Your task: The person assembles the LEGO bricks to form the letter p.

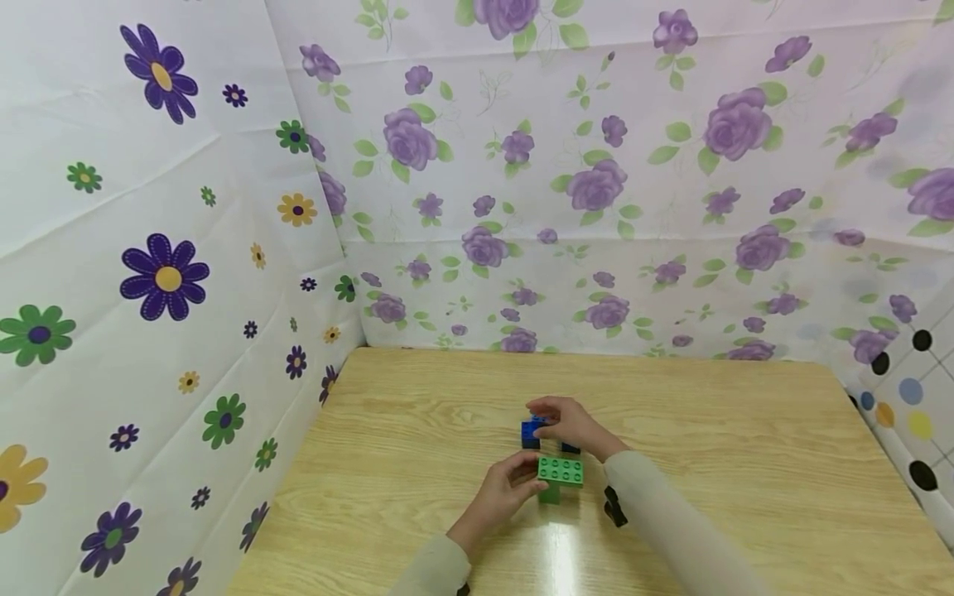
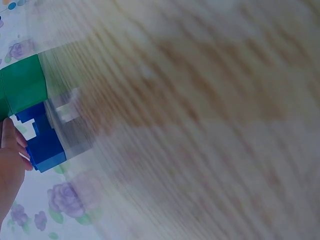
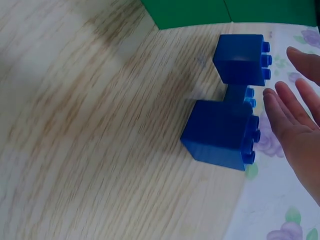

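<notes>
Near the middle of the table, my left hand [image 1: 505, 495] grips the left side of green toy bricks [image 1: 561, 471], thumb in front and fingers behind. They are a wide studded brick above a narrower one. My right hand [image 1: 570, 422] is over blue toy bricks [image 1: 530, 434] just behind the green ones, partly covering them. In the right wrist view, the right hand's fingers [image 3: 285, 107] are spread loosely, apart from the studs of the blue bricks [image 3: 220, 130]. The left wrist view shows the left hand [image 2: 11, 160] beside the green [image 2: 25, 85] and blue bricks [image 2: 46, 147].
The wooden table [image 1: 417, 397] meets a floral cloth [image 1: 522, 207] at the back and a daisy-patterned cloth [image 1: 149, 348] on the left. A dotted cloth [image 1: 905, 397] hangs at the right edge. A dark strap [image 1: 614, 507] shows beside the right sleeve.
</notes>
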Demonstrator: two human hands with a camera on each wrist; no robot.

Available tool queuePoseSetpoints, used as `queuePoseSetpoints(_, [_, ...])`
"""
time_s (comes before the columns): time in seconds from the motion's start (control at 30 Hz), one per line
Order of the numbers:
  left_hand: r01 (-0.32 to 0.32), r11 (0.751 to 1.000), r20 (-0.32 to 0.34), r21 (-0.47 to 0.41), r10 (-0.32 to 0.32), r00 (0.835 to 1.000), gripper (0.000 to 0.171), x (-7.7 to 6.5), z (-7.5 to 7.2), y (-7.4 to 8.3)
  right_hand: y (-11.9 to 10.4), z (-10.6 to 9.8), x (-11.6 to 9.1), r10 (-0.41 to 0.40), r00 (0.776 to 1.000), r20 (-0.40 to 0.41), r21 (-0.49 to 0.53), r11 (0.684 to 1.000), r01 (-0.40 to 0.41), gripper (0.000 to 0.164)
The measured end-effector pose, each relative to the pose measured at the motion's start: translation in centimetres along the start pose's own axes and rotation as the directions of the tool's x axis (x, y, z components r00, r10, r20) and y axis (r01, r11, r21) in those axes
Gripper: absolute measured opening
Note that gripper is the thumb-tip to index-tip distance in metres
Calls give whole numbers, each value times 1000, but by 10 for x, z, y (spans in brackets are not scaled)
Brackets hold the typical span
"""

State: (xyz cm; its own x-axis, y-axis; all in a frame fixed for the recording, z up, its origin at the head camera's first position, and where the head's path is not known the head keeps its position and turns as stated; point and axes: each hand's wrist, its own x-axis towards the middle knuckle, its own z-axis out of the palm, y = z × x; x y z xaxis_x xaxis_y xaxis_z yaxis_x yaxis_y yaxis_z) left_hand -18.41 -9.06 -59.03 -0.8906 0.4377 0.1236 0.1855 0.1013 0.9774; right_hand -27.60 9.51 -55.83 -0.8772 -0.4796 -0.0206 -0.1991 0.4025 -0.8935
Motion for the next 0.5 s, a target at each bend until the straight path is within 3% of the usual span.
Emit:
queuePoseSetpoints(0.27, [72, 997, 0, -36, -72, 997, 35, 0, 1, 3, 4, 6, 3, 13, 1000, 3, -38, 999, -13, 45])
queuePoseSetpoints(0.5, [59, 998, 4, -36, -59, 998, 35, -1, 1, 4, 3, 13, 5, 13, 1000, 22, -50, 999, -12, 41])
